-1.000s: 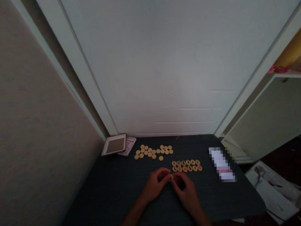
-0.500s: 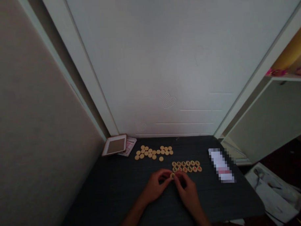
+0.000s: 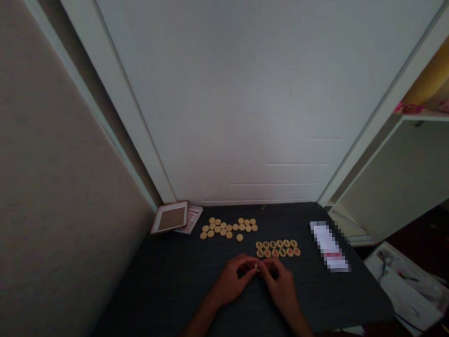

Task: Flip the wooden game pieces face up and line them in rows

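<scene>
My left hand (image 3: 234,279) and my right hand (image 3: 280,282) meet fingertip to fingertip over the dark table (image 3: 158,289). Between them they pinch one small round wooden piece (image 3: 256,267), seen nearly edge-on. Just beyond my fingers lie two rows of round pieces (image 3: 273,244) with dark or red characters on top; the far row is all dark, the near row mixes red and dark. Farther left, several plain-faced pieces (image 3: 223,225) lie in a loose cluster, and a single plain piece (image 3: 240,237) sits slightly apart at its near side.
A framed tray-like object (image 3: 172,218) rests on a printed sheet or box (image 3: 194,217) at the back left corner. A blurred white item (image 3: 328,246) lies on the right. White panels rise behind the table; a white bin (image 3: 412,280) stands beyond the right edge.
The piece between my fingertips has turned from showing its face to nearly edge-on. My hands have barely moved, and the view has shifted slightly.
</scene>
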The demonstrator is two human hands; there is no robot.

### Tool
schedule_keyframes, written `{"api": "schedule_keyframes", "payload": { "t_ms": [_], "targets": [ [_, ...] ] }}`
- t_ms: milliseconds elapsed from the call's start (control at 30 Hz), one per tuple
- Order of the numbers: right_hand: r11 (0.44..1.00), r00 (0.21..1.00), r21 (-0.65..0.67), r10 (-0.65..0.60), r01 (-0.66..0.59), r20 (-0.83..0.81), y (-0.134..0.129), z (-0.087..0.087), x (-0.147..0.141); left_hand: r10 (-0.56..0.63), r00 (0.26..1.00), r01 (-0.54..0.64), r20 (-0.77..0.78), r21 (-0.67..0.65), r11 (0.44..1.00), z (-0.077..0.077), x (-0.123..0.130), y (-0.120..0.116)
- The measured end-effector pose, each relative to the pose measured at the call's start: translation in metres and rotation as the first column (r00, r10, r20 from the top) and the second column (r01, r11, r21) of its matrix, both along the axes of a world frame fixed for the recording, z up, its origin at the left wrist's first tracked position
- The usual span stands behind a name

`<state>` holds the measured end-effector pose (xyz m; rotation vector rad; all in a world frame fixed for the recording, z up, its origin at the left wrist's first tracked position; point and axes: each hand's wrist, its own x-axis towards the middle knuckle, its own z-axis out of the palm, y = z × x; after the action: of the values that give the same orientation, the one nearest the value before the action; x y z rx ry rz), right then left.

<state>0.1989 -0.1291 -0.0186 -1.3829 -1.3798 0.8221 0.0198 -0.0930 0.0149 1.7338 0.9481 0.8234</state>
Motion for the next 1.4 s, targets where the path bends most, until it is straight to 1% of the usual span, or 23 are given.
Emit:
{"api": "schedule_keyframes", "payload": {
  "t_ms": [300,400,567,633,833,1067,1267,1400],
  "targets": [
    [0.998,0.999,0.057,0.032,-0.032,0.000,-0.002,0.009,-0.003,0.040,0.999,-0.039,0.025,-0.021,0.999,0.002,0.003,-0.001],
    [0.998,1.000,0.058,0.028,-0.029,0.009,-0.001,0.008,-0.003,0.020,1.000,-0.020,0.010,-0.020,1.000,0.002,0.002,-0.001],
    [0.999,0.999,0.025,-0.032,0.031,0.014,0.001,0.003,-0.003,-0.004,1.000,0.004,-0.015,0.010,1.000,0.000,0.000,-0.001],
    [0.999,0.999,0.013,-0.034,0.034,0.010,0.000,0.003,-0.003,-0.009,1.000,0.009,-0.023,0.016,1.000,-0.001,0.000,-0.001],
    [1.000,1.000,0.002,-0.003,0.003,0.020,-0.001,0.005,-0.002,0.002,0.999,-0.002,-0.039,0.015,1.000,-0.002,0.002,-0.001],
    [0.997,1.000,0.076,0.031,-0.031,0.001,-0.002,0.010,-0.002,0.046,0.999,-0.046,-0.004,-0.007,0.999,-0.002,0.004,-0.001],
    [0.996,0.997,0.046,0.072,-0.072,-0.004,-0.003,0.012,-0.002,0.059,0.997,-0.057,0.046,-0.044,0.997,-0.001,0.005,-0.001],
    [0.995,0.996,0.059,0.080,-0.078,-0.026,-0.003,0.010,-0.003,0.059,0.996,-0.056,0.061,-0.054,0.997,-0.002,0.004,0.000]
  ]
}}
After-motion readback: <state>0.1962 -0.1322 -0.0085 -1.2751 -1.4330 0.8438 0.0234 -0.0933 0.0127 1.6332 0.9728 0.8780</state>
